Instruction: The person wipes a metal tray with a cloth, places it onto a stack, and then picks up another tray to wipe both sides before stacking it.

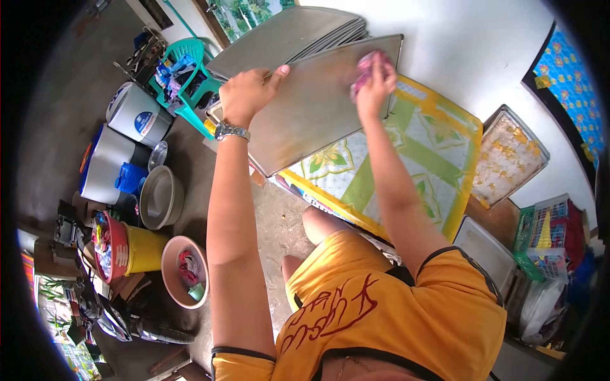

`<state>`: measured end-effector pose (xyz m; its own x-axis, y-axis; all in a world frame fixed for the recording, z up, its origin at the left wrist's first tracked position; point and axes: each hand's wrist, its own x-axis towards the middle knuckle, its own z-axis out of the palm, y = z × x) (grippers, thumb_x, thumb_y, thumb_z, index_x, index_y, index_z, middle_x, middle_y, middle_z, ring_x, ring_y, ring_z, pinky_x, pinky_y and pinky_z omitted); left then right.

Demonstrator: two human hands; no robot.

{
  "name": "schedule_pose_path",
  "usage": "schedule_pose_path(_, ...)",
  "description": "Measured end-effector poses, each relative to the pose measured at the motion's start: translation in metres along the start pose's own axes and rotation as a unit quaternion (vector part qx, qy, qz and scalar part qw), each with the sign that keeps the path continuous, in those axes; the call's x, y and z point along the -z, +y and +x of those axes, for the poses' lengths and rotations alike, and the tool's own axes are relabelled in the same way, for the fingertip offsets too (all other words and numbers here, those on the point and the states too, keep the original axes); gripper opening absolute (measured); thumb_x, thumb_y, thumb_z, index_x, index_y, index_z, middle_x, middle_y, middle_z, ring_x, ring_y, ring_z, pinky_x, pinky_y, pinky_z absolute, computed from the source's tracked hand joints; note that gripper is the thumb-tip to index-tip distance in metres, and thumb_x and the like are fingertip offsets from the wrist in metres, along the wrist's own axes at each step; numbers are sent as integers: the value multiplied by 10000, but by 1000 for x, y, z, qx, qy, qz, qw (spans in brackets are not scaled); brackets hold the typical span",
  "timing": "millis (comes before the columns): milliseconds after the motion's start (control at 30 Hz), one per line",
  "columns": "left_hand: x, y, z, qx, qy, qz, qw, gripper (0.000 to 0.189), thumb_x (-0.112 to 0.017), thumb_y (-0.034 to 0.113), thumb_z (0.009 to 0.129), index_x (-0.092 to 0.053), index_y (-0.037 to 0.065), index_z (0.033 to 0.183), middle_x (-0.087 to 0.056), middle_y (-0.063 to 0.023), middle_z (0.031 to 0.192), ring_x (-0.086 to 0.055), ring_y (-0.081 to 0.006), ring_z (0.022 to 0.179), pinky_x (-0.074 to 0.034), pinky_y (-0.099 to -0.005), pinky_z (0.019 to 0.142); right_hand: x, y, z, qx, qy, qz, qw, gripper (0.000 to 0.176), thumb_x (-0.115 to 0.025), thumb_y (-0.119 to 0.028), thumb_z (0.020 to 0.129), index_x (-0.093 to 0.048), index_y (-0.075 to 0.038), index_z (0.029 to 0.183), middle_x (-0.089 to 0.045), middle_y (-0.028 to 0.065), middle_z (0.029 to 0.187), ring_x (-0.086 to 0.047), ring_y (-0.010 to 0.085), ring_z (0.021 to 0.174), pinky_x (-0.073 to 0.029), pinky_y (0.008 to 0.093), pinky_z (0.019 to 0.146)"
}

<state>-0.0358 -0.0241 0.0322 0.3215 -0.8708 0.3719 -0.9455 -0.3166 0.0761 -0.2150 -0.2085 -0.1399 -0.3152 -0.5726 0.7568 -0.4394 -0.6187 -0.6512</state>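
My left hand, with a metal-band watch on the wrist, is closed on the upper left edge of a flat grey metal tray. The tray is tilted up on its edge over a table. Against its face, near the right end, my right hand presses a bunched pink cloth; the fingers are wrapped round it. Behind the tray lies a stack of similar metal trays, partly hidden by it.
A green-and-white patterned cover with yellow borders lies on the table. A stained tray leans on the wall at right, near plastic baskets. At left are a green chair, a pink basin with cloth and a yellow bucket.
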Motion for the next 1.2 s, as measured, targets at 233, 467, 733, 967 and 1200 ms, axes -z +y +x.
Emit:
schedule_pose_path(233, -5, -2, 1, -22, 30, 18, 999, 697, -394, 744, 860, -737, 138, 840, -703, -130, 791, -687, -321, 802, -527, -407, 655, 10, 18, 55, -69, 27, -18, 997, 488, -530, -69, 859, -574, -227, 1319, -485, 172, 1221, -446, 373, 1164, -384, 477, 986)
schedule_pose_path(467, -2, -2, 4, -9, 10, 23, 1000, 697, -402, 745, 855, -740, 136, 846, -705, -138, 807, -686, -321, 829, -525, -412, 681, -6, 86, -63, -325, -24, 27, 945, 448, -500, -95, 841, -566, -47, 1281, -587, 224, 1183, -560, 359, 1104, -435, 445, 933)
schedule_pose_path(733, -3, -2, 6, 21, -10, 33, 999, 715, -375, 772, 848, -746, 165, 923, -714, -136, 864, -683, -326, 879, -525, -412, 738, -56, 32, -249, -472, -56, 340, 811, 197, -415, -113, 938, -588, -47, 1005, -642, 82, 841, -620, 196, 714, -521, 386, 623)
schedule_pose_path(967, 3, 5, -3, 31, -42, 45, 998, 759, -366, 792, 834, -720, 155, 1046, -715, -127, 976, -673, -322, 964, -513, -421, 807, 31, -187, -291, -534, -583, 362, 493, 209, -540, -166, 910, -638, 13, 953, -634, 62, 835, -604, 166, 738, -466, 307, 645)
schedule_pose_path(1200, 13, -3, 5, 35, -127, -89, 987, 886, -309, 822, 830, -645, 110, 1235, -666, -188, 1152, -580, -353, 1167, -415, -410, 1002, 26, -165, -166, -225, -258, 303, 889, 346, -520, -179, 946, -480, 38, 1212, -478, 239, 1166, -477, 383, 1090, -366, 437, 969)
